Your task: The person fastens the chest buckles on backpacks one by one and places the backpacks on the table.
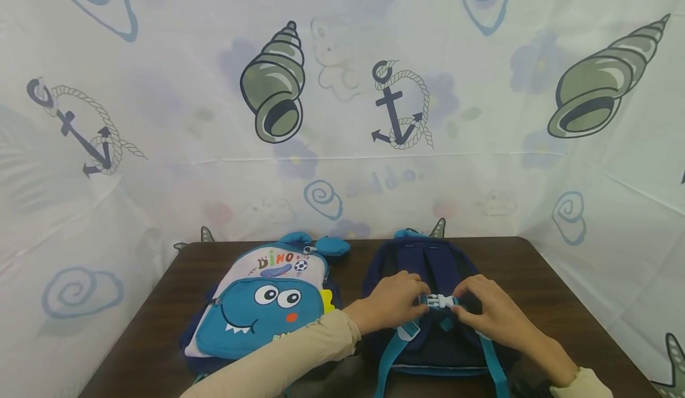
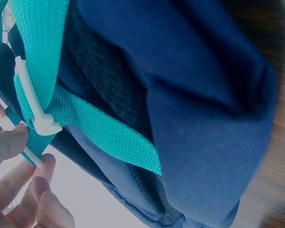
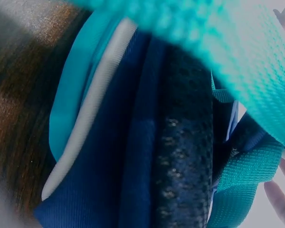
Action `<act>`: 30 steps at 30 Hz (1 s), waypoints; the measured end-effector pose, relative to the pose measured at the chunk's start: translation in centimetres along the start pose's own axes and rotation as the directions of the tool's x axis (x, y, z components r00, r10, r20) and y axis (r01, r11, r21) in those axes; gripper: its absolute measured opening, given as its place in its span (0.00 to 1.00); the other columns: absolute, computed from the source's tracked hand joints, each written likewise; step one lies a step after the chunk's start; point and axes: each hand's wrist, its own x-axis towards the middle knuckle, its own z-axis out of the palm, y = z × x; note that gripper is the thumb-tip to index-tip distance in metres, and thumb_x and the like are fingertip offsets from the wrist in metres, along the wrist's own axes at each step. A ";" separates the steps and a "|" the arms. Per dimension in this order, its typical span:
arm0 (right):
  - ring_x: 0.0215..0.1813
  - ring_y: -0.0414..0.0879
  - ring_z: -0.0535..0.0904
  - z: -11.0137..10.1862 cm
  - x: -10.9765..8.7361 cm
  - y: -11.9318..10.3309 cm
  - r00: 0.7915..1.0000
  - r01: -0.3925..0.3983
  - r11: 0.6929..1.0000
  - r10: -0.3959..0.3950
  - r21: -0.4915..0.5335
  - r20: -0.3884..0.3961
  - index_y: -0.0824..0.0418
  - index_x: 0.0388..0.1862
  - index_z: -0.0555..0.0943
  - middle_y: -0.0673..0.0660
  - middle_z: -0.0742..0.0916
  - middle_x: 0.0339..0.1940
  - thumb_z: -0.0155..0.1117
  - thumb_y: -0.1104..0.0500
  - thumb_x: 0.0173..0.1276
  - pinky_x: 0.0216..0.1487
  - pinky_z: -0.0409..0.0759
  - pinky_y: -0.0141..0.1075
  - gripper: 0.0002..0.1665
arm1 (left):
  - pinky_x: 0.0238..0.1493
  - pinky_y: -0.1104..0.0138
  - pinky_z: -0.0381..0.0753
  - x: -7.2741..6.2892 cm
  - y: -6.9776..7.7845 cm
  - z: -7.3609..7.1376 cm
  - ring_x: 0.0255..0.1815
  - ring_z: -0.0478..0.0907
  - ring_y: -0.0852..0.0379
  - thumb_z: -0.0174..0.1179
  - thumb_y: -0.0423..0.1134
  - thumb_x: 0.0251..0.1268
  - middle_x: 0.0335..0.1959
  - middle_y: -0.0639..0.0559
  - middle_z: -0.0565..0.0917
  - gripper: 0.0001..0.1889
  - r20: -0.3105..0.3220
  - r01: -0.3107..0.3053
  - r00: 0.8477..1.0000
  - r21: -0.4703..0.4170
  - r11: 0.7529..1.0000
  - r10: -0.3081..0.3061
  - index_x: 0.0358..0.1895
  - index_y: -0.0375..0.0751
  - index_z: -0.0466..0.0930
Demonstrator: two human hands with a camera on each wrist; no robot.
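Brown table (image 1: 516, 267), navy backpack (image 1: 428, 347) on its three-o'clock side. Left hand (image 1: 393, 300) pinches the white buckle (image 1: 440, 301) at nine o'clock, right hand (image 1: 493, 310) at three; misalignment could, I judge, jam it.

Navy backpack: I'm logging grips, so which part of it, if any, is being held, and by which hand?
Its white buckle: the left hand pinches the left end, the right hand the right end.
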 end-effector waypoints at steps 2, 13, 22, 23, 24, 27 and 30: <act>0.46 0.39 0.77 0.0 0.0 0.0 1.000 -0.005 1.000 0.005 -0.003 0.006 0.47 0.37 0.80 0.38 0.83 0.39 0.77 0.60 0.54 0.46 0.78 0.44 0.16 | 0.29 0.79 0.69 -0.1 0.0 0.0 0.33 0.69 0.67 0.66 0.47 0.67 0.38 0.58 0.83 0.12 -0.003 -0.004 1.000 0.002 1.000 0.004 0.50 0.51 0.87; 0.43 0.42 0.78 -0.2 -0.1 -0.3 1.000 0.011 1.000 -0.011 0.020 0.012 0.46 0.38 0.80 0.38 0.83 0.40 0.78 0.58 0.55 0.43 0.77 0.40 0.16 | 0.27 0.79 0.67 -0.3 0.3 -0.4 0.32 0.68 0.67 0.65 0.46 0.67 0.38 0.59 0.82 0.12 0.004 -0.038 0.999 0.029 0.999 0.038 0.51 0.51 0.86; 0.43 0.40 0.77 0.0 -0.3 0.1 1.000 0.015 0.999 -0.016 0.043 0.018 0.46 0.39 0.80 0.38 0.83 0.41 0.77 0.60 0.55 0.43 0.76 0.37 0.17 | 0.28 0.79 0.68 -0.5 0.4 -0.4 0.32 0.69 0.67 0.65 0.46 0.68 0.39 0.58 0.82 0.12 -0.004 -0.045 0.999 0.030 0.999 0.045 0.52 0.50 0.86; 0.43 0.40 0.77 0.0 -0.3 0.1 1.000 0.010 0.999 -0.011 0.041 0.022 0.46 0.39 0.80 0.38 0.83 0.41 0.77 0.59 0.55 0.44 0.77 0.38 0.17 | 0.28 0.79 0.68 -0.5 0.4 -0.4 0.33 0.70 0.67 0.65 0.45 0.68 0.39 0.58 0.82 0.12 -0.007 -0.046 0.999 0.027 0.999 0.046 0.52 0.50 0.86; 0.43 0.40 0.77 0.0 -0.3 0.1 1.000 0.006 0.999 -0.007 0.039 0.023 0.46 0.39 0.80 0.38 0.83 0.41 0.77 0.59 0.55 0.44 0.77 0.38 0.17 | 0.28 0.79 0.68 -0.6 0.4 -0.4 0.33 0.70 0.67 0.65 0.45 0.68 0.39 0.58 0.82 0.12 -0.010 -0.045 0.999 0.026 0.999 0.045 0.52 0.50 0.86; 0.44 0.39 0.77 0.1 -0.3 0.1 1.000 -0.003 0.999 0.001 0.036 0.030 0.46 0.39 0.80 0.38 0.83 0.41 0.77 0.59 0.56 0.44 0.77 0.38 0.16 | 0.28 0.79 0.68 -0.6 0.4 -0.3 0.32 0.70 0.67 0.65 0.45 0.68 0.39 0.58 0.82 0.12 -0.016 -0.040 0.999 0.031 0.999 0.041 0.52 0.50 0.86; 0.43 0.40 0.77 0.1 -0.4 0.1 0.999 -0.008 0.999 0.006 0.043 0.033 0.47 0.39 0.80 0.38 0.83 0.41 0.77 0.60 0.55 0.44 0.76 0.37 0.16 | 0.27 0.79 0.68 -0.7 0.6 -0.1 0.32 0.70 0.67 0.64 0.45 0.68 0.39 0.58 0.82 0.12 -0.018 -0.034 0.999 0.061 0.998 0.035 0.52 0.50 0.85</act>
